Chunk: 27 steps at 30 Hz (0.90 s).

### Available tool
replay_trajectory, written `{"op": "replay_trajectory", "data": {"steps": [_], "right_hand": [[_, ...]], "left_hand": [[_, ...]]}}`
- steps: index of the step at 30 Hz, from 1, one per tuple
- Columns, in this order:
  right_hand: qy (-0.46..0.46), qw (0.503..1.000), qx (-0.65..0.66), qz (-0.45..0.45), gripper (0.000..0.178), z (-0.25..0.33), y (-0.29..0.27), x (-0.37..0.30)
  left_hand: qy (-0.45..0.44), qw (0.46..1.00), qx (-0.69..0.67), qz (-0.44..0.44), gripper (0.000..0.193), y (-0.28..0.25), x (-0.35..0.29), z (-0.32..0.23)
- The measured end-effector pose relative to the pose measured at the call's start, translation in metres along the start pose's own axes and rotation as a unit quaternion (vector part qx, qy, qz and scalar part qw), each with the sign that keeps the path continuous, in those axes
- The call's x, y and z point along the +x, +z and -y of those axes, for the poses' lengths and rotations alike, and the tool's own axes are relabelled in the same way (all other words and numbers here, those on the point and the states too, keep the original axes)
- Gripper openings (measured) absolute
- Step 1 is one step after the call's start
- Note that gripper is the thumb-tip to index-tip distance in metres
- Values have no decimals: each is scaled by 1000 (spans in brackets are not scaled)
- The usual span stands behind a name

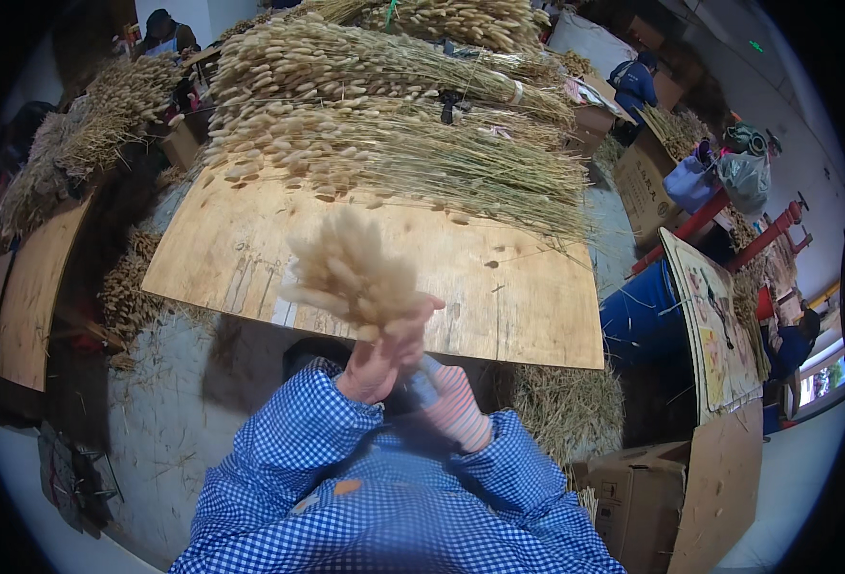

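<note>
Left hand [377,359] clasped tight around a small bunch of dried fluffy grass heads [351,273], held upright above the near edge of the plywood desk [499,306]. Right hand [451,402] in a striped glove, low beside the stems; grip impossible to tell. Bundled grass stalks [394,124] piled across the desk's far half. Cardboard box [638,502] at lower right, contents hidden.

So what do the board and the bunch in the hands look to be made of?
The board looks like bare, unfinished plywood: pale grain, knots, matte scuffed face. The bunch, gripped by the left hand with the right hand beside it, looks like dried grass: fluffy tan seed heads.
</note>
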State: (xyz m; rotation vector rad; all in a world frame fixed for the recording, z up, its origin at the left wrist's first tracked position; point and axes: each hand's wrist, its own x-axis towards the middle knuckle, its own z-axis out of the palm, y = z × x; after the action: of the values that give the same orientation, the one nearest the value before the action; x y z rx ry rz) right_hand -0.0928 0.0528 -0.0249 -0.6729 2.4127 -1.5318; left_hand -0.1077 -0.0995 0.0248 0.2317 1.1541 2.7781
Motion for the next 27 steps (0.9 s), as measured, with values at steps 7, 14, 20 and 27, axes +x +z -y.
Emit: {"op": "replay_trajectory", "data": {"steps": [7, 14, 20, 27], "right_hand": [[54, 994, 44, 79, 32, 6, -45, -8], [21, 998, 51, 32, 32, -4, -16, -24], [4, 995, 97, 32, 28, 1, -9, -28], [-1, 973, 222, 57, 26, 3, -2, -31]], "left_hand": [[14, 999, -38, 15, 75, 8, -1, 15], [-61, 996, -68, 7, 75, 0, -14, 14], [-39, 998, -47, 21, 86, 8, -21, 5], [-66, 995, -57, 46, 88, 7, -25, 1]]}}
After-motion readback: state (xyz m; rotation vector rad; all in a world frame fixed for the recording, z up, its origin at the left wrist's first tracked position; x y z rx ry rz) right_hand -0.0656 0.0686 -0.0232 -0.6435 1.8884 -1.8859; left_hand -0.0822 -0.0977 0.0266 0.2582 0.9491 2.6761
